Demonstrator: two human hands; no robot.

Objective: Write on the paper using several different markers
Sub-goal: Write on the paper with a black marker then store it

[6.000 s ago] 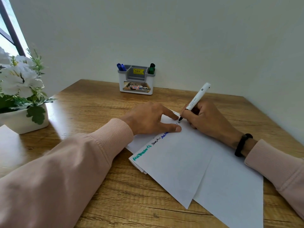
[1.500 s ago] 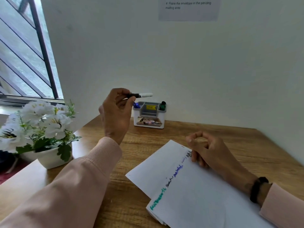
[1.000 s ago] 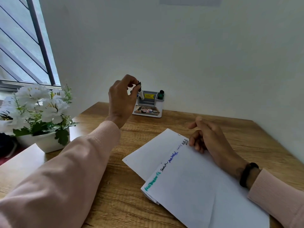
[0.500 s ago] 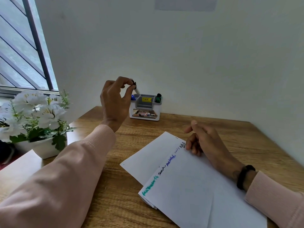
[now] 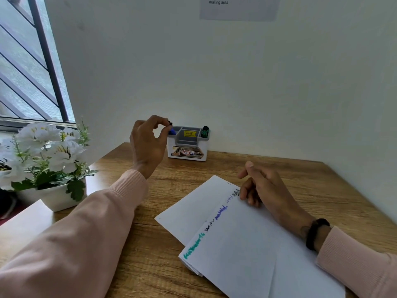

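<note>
At the holder (image 5: 187, 147), left hand (image 5: 148, 143) pinches a marker's black cap (image 5: 170, 123); right hand (image 5: 266, 188) loosely curled, holding nothing, on paper (image 5: 242, 244).

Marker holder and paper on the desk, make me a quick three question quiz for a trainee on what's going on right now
1. True or false: the right hand holds a marker.
2. Multiple choice: where is the left hand? A) flat on the paper B) raised beside the marker holder, fingertips pinched on a small dark tip C) on the flower pot
3. Fill in: the word at the lower end of the line written on the paper is in ____ ink.

Key
1. False: its fingers are loosely curled on the paper's upper edge, with nothing in them.
2. B: it is up at the left end of the marker holder, above the blue marker. A green marker stands at the right end.
3. Green.
</note>
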